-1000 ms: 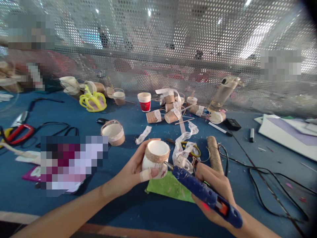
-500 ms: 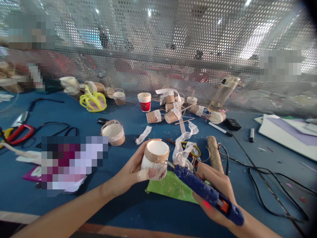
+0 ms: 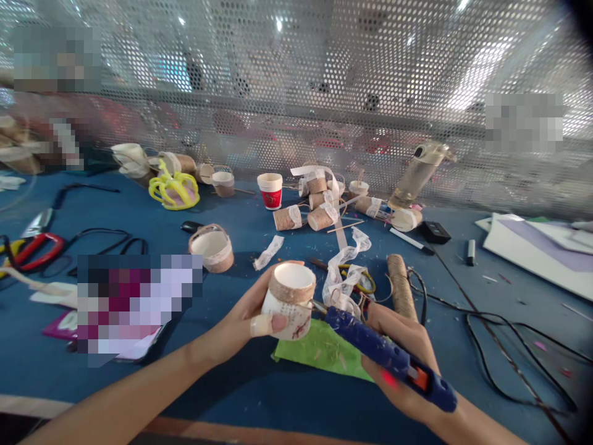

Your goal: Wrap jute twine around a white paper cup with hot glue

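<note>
Cup (image 3: 290,301) in left hand (image 3: 248,310) shows white interior.

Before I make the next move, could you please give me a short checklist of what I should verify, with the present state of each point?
1. Left grip holds the white cup, mouth facing up: ok.
2. Right grip holds the blue glue gun: ok.
3. Nozzle points at the cup's side, near the lower edge of the twine band: ok.
4. Left thumb is apart from the nozzle: ok.
5. Twine covers the cup's whole visible side: not ok, the lower part is bare.
6. Glue is coming out at the nozzle: cannot tell.
</note>
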{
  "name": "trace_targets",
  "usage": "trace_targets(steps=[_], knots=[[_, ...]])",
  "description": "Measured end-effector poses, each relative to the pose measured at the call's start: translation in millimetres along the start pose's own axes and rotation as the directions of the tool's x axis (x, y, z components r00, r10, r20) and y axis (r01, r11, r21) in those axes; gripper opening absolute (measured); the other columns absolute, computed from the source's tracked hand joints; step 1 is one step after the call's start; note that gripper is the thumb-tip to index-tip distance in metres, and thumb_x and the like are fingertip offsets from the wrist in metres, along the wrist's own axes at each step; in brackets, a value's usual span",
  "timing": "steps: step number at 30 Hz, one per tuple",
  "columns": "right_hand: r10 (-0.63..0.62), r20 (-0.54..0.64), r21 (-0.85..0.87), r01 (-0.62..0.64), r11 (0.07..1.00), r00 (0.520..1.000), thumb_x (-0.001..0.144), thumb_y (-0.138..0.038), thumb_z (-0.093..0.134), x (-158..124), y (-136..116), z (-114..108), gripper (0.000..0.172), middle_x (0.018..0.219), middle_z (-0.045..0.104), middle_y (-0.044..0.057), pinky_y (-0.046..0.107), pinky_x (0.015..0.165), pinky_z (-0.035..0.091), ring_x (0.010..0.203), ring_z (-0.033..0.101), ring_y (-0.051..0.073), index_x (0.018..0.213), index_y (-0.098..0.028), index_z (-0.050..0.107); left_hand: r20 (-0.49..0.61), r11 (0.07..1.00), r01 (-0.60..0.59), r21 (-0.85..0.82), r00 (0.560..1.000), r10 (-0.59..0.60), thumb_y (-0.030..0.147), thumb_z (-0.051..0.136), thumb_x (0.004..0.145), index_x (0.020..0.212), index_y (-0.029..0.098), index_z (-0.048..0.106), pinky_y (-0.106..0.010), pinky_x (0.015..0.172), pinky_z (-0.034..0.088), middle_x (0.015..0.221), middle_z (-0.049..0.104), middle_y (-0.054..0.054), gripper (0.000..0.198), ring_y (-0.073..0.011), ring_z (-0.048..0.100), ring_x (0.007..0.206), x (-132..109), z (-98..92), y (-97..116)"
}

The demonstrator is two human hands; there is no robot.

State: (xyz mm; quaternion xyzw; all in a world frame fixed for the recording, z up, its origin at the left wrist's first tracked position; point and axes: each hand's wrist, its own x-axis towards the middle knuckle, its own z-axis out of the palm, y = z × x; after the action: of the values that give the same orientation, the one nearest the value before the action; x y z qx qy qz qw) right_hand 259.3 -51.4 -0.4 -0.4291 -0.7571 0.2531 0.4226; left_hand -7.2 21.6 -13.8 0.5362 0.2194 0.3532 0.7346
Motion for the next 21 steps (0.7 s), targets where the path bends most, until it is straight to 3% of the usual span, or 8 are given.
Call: trace_targets(steps=[12, 17, 21], knots=[[0.043, -0.013, 0.069, -0.042, 0.997, 0.999, 0.080, -0.013, 0.060, 0.6, -0.7, 0.6, 0.028, 0.067, 0.040, -0.005, 0.027, 0.053, 0.027, 0.056, 0.037, 0.012, 0.071, -0.023, 0.034, 0.012, 0.997, 0.004, -0.073, 1.000, -0.004, 0.036, 0.073, 0.079, 0.144, 0.029, 0.045, -0.034, 0.094, 0.047, 0.128, 0.064, -0.006, 0.070, -0.0263, 0.060, 0.113, 0.7, 4.3, 2.7], [0.058, -0.022, 0.053, -0.057, 0.997, 0.998, 0.080, -0.009, 0.057, 1.9, -1.0, -1.0, 0.025, 0.066, 0.041, -0.006, 0.027, 0.055, 0.029, 0.056, 0.038, 0.012, 0.072, -0.023, 0.038, 0.002, 0.996, 0.028, -0.086, 1.000, -0.028, 0.040, 0.073, 0.078, 0.145, 0.027, 0.043, -0.031, 0.084, 0.049, 0.124, 0.066, -0.008, 0.075, -0.0242, 0.062, 0.103, 0.4, 0.6, -1.8], [0.051, -0.011, 0.073, -0.050, 0.996, 0.999, 0.079, -0.010, 0.058, 0.5, -1.8, -0.7, 0.027, 0.067, 0.042, -0.005, 0.026, 0.054, 0.028, 0.057, 0.039, 0.012, 0.072, -0.023, 0.036, 0.001, 0.995, 0.081, -0.056, 0.997, -0.081, 0.043, 0.075, 0.076, 0.145, 0.028, 0.045, -0.034, 0.090, 0.047, 0.124, 0.066, -0.006, 0.076, -0.0268, 0.060, 0.109, 0.8, 0.1, 0.0]])
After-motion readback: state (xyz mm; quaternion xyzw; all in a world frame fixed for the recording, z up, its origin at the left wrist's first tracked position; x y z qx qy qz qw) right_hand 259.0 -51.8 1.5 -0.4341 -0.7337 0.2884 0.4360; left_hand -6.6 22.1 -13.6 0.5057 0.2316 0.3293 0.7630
